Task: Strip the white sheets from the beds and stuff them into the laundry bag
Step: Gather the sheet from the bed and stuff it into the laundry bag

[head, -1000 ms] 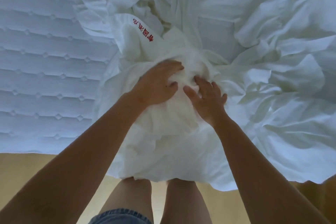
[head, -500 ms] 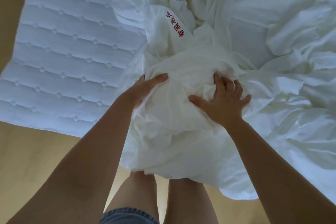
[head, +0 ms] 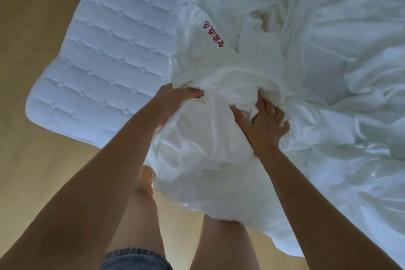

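head view, looking down over the near corner of a bed. white sheets (head: 208,138) gathered into a loose bundle at the bed's near edge, part hanging over it in front of the legs (head: 142,215), the rest trailing rightward in crumpled folds across the bed. left hand (head: 175,99) clamped on the bundle's upper left fold, fingers buried in cloth, thumb lying along the top. right hand (head: 263,125) clamped on the bundle's right side, fingers spread and dug into a fold, thumb pinching cloth against them. quilted mattress (head: 105,61) bared on the left, rounded corner above the tan floor (head: 32,171). red lettering (head: 213,35) on a white panel just beyond the bundle; unclear whether sheet, cover or bag. laundry bag not identifiable in view. denim shorts (head: 135,258) at the bottom edge.

risks, as judged:
- trailing cloth on the right likely to drag or snag on lifting, with much of it spread out and possibly tucked under.
- hanging hem near the feet open to being stepped on.
- grip on outer folds only, hence inner layers liable to slide out and spill onto the floor.
- bulk perhaps too great for one stuffing.
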Demonstrator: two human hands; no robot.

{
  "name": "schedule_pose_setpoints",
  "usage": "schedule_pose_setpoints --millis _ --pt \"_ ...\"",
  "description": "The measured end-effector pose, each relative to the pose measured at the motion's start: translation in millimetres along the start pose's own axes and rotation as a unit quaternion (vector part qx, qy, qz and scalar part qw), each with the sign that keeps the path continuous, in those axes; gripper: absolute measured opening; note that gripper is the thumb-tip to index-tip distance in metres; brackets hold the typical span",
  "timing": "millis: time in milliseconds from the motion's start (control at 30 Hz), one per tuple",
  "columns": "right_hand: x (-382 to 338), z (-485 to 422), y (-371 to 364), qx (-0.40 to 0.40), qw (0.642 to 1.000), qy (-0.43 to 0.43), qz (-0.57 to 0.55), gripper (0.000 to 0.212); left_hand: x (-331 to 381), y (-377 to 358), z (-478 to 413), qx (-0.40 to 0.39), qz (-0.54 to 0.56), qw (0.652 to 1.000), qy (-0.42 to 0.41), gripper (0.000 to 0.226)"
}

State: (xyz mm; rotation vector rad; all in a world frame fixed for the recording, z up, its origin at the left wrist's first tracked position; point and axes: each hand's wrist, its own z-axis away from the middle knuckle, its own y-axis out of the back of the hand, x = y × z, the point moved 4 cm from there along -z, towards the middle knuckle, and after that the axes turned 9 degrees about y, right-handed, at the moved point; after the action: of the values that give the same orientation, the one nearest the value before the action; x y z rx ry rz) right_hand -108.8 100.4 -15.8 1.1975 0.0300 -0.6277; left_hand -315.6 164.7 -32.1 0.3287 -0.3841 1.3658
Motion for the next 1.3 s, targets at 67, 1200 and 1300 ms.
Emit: schedule_pose_setpoints --millis 67,1200,1300 --pt "-46 3 -23 -0.025 0.999 0.018 -0.025 0.108 6 53 6 0.029 -0.007 1.000 0.005 0.042" --pt "-171 -5 -52 -0.088 0.822 -0.051 -0.561 0.037 68 91 49 0.070 -0.066 0.993 -0.071 0.049" --pt "-147 2 -28 -0.092 0.839 -0.042 -0.535 0.052 82 35 29 0.089 -0.112 0.987 -0.073 0.063"
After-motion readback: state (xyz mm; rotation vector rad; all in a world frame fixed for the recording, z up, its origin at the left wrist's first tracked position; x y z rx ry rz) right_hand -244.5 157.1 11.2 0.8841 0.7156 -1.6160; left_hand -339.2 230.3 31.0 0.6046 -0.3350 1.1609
